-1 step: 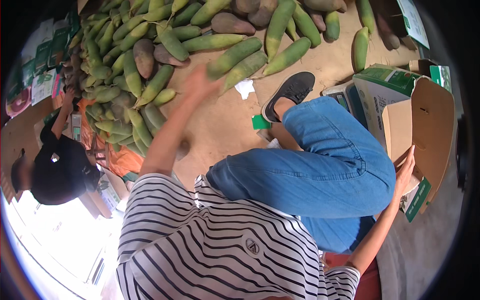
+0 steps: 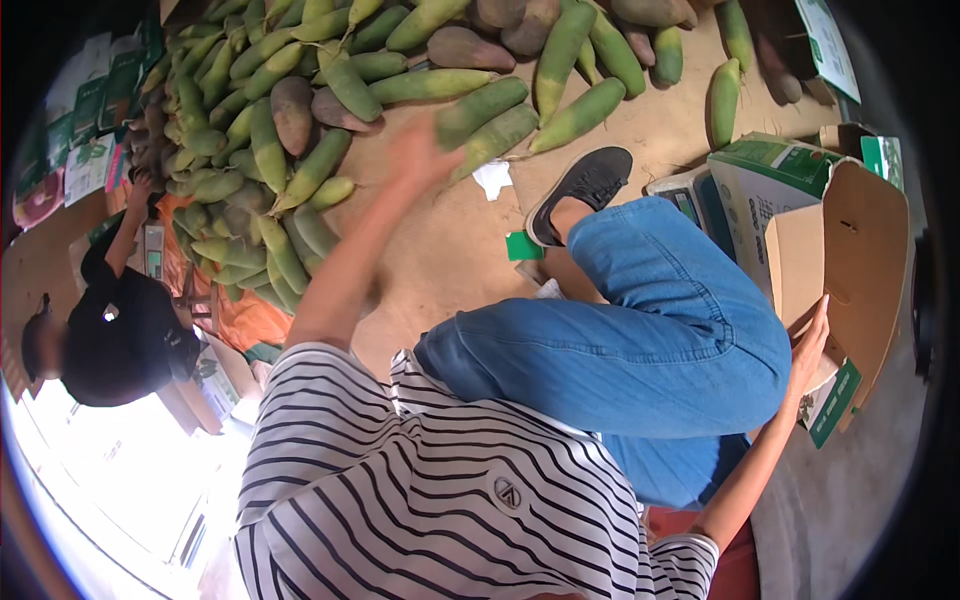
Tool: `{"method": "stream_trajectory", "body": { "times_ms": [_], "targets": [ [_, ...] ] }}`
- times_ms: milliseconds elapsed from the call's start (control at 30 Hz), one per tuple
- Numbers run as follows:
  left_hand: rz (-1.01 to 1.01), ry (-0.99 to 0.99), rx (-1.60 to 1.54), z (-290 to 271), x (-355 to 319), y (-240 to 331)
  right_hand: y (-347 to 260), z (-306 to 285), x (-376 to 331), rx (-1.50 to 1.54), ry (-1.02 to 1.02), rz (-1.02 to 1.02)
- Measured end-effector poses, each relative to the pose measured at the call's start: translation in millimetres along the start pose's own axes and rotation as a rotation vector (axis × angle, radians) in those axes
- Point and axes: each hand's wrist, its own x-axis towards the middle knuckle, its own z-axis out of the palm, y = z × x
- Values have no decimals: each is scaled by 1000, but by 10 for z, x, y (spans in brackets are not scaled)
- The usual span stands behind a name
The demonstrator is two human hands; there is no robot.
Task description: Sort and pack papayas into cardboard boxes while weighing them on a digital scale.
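Note:
My left hand, blurred by motion, reaches out to the near ends of two long green radishes, an upper radish and a lower radish. Its thumb points toward the lower one; whether the fingers close on either is smeared. Down at the right, my right hand lies along the side of an open cardboard carton, fingers stretched out and touching it. Part of that hand is hidden by the carton's edge. A large pile of green radishes spreads beyond my left arm.
Dusky purple-brown radishes lie among the green ones. A scale stands beside the carton. White paper and a green card lie near my black shoe. Another person in black works at the left.
My left hand has shifted slightly to the right, toward the two radishes. My right hand stays at the carton.

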Motion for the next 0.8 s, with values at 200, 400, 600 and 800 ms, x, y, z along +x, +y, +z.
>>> {"method": "stream_trajectory", "body": {
  "times_ms": [200, 400, 600, 800],
  "targets": [
    [120, 300, -148, -354, 104, 368, -19, 16, -24, -3, 11, 10],
    [-745, 311, 117, 54, -893, -1374, 54, -97, -138, -52, 31, 36],
    [-1162, 110, -37, 415, -1342, -2297, -40, 51, 41, -52, 43, 16],
    [-486, 119, -315, 399, -868, -1682, -86, -15, -75, -66, 35, 64]
  ]
}}
